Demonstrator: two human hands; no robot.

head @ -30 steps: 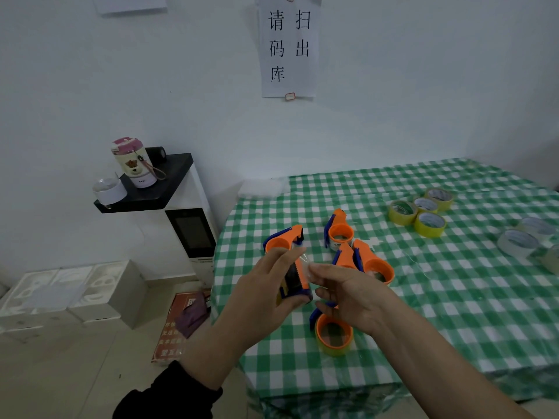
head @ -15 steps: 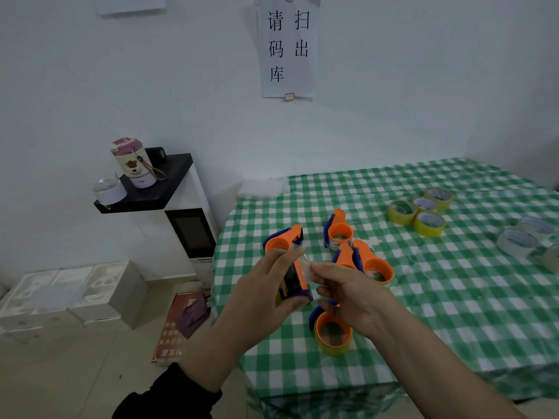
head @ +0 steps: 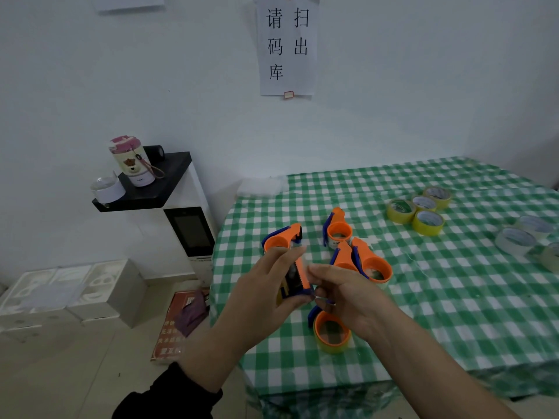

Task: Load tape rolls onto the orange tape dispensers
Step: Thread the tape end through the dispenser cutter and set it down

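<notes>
Left hand [head: 263, 297] grips an orange tape dispenser [head: 298, 279] over the near-left edge of the checked table [head: 453, 297], fingers and thumb wrapped round it. Right hand [head: 348, 297] pinches its toothed end, possibly on a clear tape tail, but it's too blurry to confirm. Other dispensers [head: 370, 263] lie just beyond the hands, yellow tape rolls [head: 428, 222] far right.
</notes>
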